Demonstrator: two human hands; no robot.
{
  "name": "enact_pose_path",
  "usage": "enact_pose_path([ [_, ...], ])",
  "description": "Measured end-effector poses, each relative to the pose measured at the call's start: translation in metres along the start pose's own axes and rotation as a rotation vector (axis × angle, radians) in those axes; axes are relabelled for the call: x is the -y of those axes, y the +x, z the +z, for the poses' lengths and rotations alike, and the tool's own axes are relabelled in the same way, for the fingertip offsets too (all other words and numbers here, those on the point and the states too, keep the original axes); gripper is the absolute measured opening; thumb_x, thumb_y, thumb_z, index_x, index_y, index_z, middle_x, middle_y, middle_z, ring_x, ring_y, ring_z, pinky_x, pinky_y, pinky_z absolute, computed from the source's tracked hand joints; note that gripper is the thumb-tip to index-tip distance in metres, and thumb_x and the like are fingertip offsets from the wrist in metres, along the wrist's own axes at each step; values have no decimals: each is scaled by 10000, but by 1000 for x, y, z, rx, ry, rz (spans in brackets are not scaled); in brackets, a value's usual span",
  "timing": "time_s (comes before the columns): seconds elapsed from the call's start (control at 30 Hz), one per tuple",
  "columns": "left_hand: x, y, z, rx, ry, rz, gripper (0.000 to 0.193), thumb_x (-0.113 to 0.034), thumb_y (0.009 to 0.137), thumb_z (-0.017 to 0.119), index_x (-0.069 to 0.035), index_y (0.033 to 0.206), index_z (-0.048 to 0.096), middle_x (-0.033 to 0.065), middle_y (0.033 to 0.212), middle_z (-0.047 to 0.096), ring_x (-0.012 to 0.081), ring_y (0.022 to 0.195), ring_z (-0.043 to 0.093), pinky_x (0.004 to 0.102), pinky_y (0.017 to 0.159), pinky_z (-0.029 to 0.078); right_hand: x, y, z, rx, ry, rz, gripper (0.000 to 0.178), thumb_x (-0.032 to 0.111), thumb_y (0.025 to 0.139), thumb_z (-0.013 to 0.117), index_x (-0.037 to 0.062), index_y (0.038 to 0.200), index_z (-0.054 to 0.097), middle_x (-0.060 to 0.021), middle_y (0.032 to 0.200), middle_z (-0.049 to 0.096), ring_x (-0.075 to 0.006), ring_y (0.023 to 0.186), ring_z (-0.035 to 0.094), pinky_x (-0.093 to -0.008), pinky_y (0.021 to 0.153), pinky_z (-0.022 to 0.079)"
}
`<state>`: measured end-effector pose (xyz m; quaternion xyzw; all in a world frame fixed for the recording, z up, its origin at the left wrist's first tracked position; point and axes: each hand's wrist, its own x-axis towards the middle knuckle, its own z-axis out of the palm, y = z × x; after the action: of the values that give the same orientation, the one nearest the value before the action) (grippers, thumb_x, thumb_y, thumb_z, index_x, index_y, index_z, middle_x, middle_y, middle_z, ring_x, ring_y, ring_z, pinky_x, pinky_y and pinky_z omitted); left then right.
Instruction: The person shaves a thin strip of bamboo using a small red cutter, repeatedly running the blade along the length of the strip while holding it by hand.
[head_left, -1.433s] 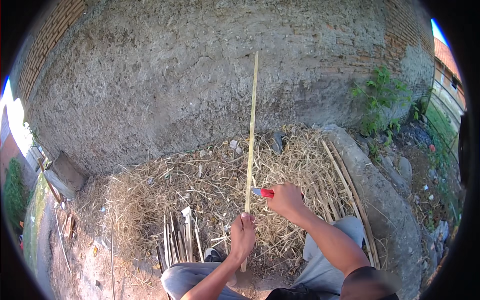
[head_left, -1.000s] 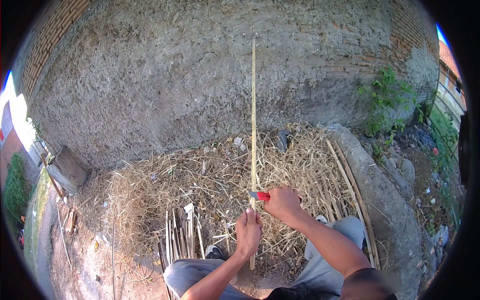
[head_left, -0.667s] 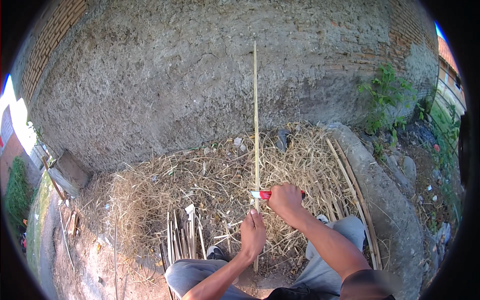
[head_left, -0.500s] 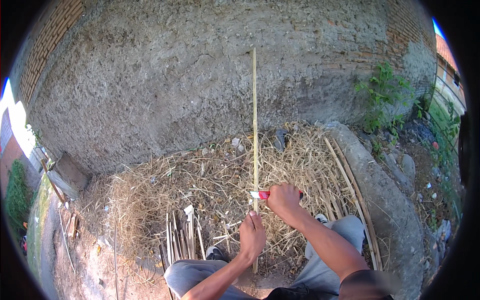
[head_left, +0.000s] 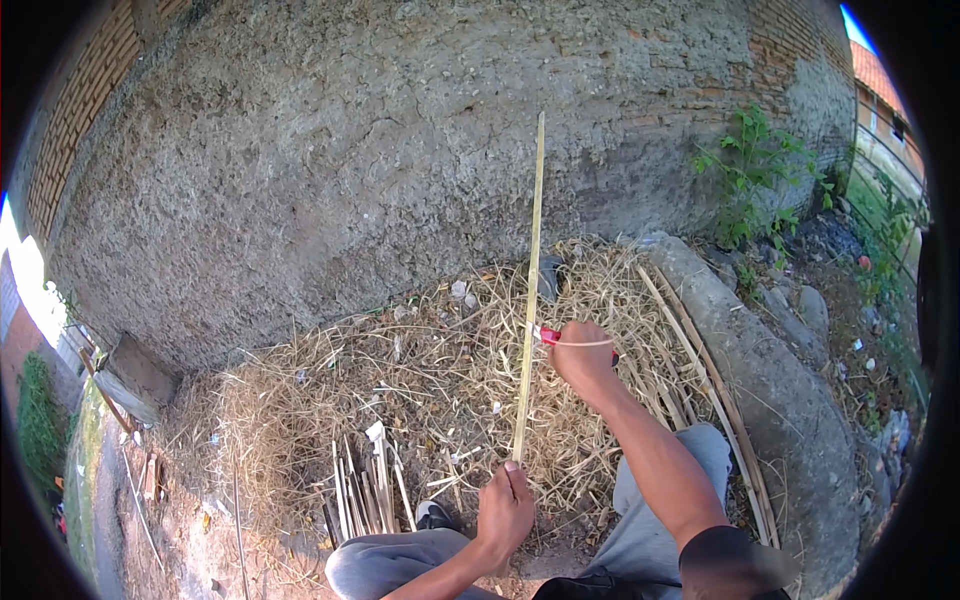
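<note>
A long, thin bamboo strip (head_left: 533,290) stands out ahead of me, its far end in front of the wall. My left hand (head_left: 504,512) is closed around its near end, thumb on top. In my right hand (head_left: 582,362) is a red utility knife (head_left: 548,336), gripped by the handle. The blade meets the strip's right side, well above my left hand. A thin pale shaving (head_left: 585,343) curls across my right hand. The palm side of both hands is hidden.
Dry shavings (head_left: 290,420) cover the ground before me. Several split strips (head_left: 365,490) stand by my left knee; long strips (head_left: 710,385) lie along a concrete edge (head_left: 770,400) at right. A rough wall (head_left: 330,190) rises ahead, with a green plant (head_left: 755,175) beside it.
My right hand and the knife have moved away from me along the strip. The strip now leans rightward and extends from my left hand, and a shaving shows over my right hand.
</note>
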<state>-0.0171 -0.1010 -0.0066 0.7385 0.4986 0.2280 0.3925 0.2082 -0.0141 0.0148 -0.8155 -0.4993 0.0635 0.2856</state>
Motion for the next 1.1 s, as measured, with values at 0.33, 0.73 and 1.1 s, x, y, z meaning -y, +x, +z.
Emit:
enact_pose_path([
  [0.33,17,-15,2,51,-3,50,402,-246,1043,343,44,870,561,264,734,628,466,664,611,521,656,478,-35,24,4,-151,-75,78,153,73,772,606,-50,783,697,-253,770,660,-431,752,665,-542,673,495],
  [0.73,9,-8,-11,33,9,42,424,-263,1045,339,38,838,555,253,649,586,456,600,576,514,597,444,-6,13,-11,-101,-32,81,154,67,774,601,-61,794,684,-275,820,657,-440,817,662,-559,758,484],
  [1.1,18,6,-23,21,-168,-49,422,-276,1051,377,31,846,581,87,539,477,169,480,465,371,500,374,16,-19,-17,2,-97,-48,143,103,768,631,-20,797,699,-201,717,665,-384,703,682,-509,692,524],
])
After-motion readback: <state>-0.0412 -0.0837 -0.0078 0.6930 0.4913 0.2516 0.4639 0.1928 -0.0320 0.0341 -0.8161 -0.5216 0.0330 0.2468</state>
